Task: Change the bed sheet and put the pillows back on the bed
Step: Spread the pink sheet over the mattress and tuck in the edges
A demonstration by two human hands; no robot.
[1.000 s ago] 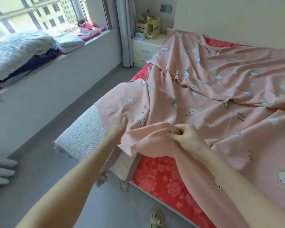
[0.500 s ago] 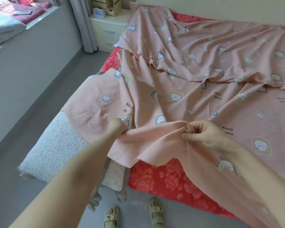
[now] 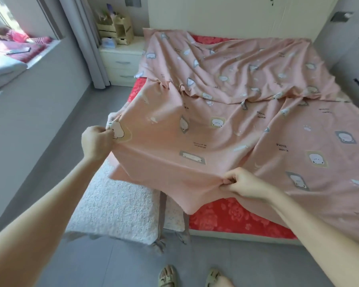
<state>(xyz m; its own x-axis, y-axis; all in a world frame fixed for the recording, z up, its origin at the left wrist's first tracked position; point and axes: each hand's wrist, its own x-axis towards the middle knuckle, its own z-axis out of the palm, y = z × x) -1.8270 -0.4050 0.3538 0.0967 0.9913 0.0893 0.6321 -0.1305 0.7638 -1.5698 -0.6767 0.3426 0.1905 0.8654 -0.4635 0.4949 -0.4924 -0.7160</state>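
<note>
A pink bed sheet (image 3: pixel 226 112) printed with small cartoon animals lies rumpled over the bed, folded across the middle. Under it shows a red floral mattress cover (image 3: pixel 232 218). My left hand (image 3: pixel 96 141) grips the sheet's near left edge, raised above the bed corner. My right hand (image 3: pixel 245 184) pinches the same edge near the bed's foot. The stretch of sheet between my hands is pulled taut. No pillows are on the bed.
A white fluffy rug (image 3: pixel 116 206) lies on the grey floor by the bed's left corner. A cream nightstand (image 3: pixel 120 61) stands at the bed's head, beside a grey curtain (image 3: pixel 85 38). Folded bedding (image 3: pixel 2 71) rests on the window ledge. My sandalled feet (image 3: pixel 168 277) stand on the floor.
My hands have moved apart, the left one out to the left and up. The bunched sheet edge between them is now spread and taut. The view has tilted up towards the headboard.
</note>
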